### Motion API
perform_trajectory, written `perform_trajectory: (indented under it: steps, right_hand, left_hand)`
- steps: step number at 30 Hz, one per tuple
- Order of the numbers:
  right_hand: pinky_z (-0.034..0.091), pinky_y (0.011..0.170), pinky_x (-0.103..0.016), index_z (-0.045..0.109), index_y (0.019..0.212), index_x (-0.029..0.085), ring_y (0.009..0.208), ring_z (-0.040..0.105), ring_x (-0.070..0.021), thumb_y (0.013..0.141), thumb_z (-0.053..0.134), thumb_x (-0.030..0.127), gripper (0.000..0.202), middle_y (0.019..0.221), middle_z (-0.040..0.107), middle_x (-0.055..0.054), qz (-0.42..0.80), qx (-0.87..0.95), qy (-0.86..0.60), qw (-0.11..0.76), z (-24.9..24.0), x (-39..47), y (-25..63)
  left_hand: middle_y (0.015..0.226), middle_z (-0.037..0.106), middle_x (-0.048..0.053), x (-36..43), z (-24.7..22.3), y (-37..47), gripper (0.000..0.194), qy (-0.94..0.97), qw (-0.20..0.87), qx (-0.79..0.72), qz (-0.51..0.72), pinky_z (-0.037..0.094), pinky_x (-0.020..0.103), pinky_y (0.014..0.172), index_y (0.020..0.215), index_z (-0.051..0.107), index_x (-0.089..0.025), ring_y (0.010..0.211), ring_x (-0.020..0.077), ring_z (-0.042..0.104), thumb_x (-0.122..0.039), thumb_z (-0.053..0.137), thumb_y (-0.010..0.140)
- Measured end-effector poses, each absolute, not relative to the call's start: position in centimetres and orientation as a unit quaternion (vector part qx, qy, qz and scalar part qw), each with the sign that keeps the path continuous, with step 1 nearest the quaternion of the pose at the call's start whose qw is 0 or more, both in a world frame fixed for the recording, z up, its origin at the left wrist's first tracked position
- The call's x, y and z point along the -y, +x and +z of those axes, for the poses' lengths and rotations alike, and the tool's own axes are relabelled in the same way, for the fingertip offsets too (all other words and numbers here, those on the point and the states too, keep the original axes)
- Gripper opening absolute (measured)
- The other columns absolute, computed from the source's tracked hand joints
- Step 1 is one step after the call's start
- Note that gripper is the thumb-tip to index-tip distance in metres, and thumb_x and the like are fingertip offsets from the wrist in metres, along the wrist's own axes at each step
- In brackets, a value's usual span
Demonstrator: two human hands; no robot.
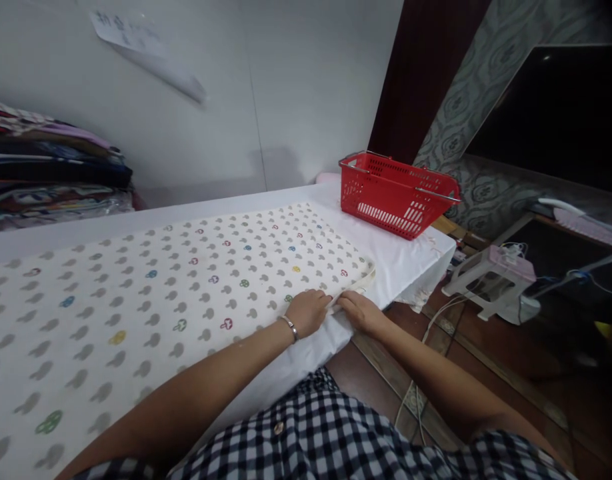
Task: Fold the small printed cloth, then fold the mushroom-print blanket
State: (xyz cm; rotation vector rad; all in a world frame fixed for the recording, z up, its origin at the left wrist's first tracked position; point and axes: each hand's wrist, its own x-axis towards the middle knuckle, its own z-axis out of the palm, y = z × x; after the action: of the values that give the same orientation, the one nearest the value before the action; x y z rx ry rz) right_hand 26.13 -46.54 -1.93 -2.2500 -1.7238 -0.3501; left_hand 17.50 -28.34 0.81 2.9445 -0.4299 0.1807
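A long cream cloth (pixel 266 267) with a print of grey and coloured mushrooms lies flat across the white-covered table (pixel 306 357). Both my hands are at its near edge, close to the right corner. My left hand (pixel 309 312), a silver bracelet on its wrist, is closed on the edge with its knuckles up. Just to the right, my right hand (pixel 360 311) pinches the same edge, where a narrow strip looks turned up. The fingertips of both hands are partly hidden. Beyond them, the edge stands slightly raised up to the corner.
A red plastic basket (pixel 396 197) with metal handles stands at the table's far right. Folded fabrics (pixel 51 163) are stacked at the far left against the white wall. On the floor to the right are a plastic stool (pixel 491 273) and loose cables (pixel 429 327).
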Motion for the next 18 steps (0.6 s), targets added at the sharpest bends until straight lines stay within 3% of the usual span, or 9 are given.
perform_trajectory:
  steps: [6, 11, 15, 18]
  right_hand:
    - [0.045, 0.07, -0.029, 0.055, 0.1, 0.016, 0.082, 0.051, -0.0186, 0.088, 0.037, 0.015, 0.022, 0.091, 0.057, -0.009, -0.164, 0.577, -0.793, 0.106, -2.6, 46.4, 26.5]
    - [0.044, 0.071, -0.028, 0.056, 0.106, 0.021, 0.088, 0.051, -0.0176, 0.089, 0.04, 0.017, 0.024, 0.108, 0.056, -0.006, -0.187, 0.573, -0.795, 0.065, -1.8, 47.1, 26.2]
    - [0.042, 0.075, -0.032, 0.061, 0.095, 0.019, 0.09, 0.049, -0.0189, 0.09, 0.04, 0.017, 0.021, 0.12, 0.052, -0.008, -0.213, 0.576, -0.785, 0.074, -1.2, 47.1, 26.2]
    - [0.039, 0.076, -0.032, 0.061, 0.091, 0.018, 0.094, 0.047, -0.0197, 0.09, 0.043, 0.02, 0.018, 0.107, 0.059, -0.008, -0.189, 0.594, -0.776, 0.101, -0.6, 46.6, 26.5]
  left_hand:
    - [0.103, 0.06, 0.005, 28.0, 0.5, 17.9, 0.031, 0.986, 0.07, 0.129, 0.074, 0.042, 0.033, 0.074, 0.11, 0.053, -0.021, 0.093, 0.02, 0.053, -0.011, 0.04, 0.084]
    - [0.105, 0.06, 0.003, 28.2, -0.1, 17.8, 0.035, 0.984, 0.077, 0.147, 0.065, 0.042, 0.032, 0.075, 0.111, 0.051, -0.022, 0.094, 0.0195, 0.053, -0.007, 0.042, 0.081]
    - [0.108, 0.059, 0.003, 28.5, -0.1, 17.7, 0.033, 0.979, 0.088, 0.166, 0.077, 0.041, 0.033, 0.079, 0.11, 0.052, -0.021, 0.096, 0.0191, 0.052, -0.008, 0.041, 0.082]
    - [0.107, 0.06, 0.003, 28.7, 0.1, 17.7, 0.032, 0.979, 0.093, 0.167, 0.07, 0.042, 0.033, 0.079, 0.108, 0.053, -0.021, 0.095, 0.0191, 0.053, -0.008, 0.042, 0.081]
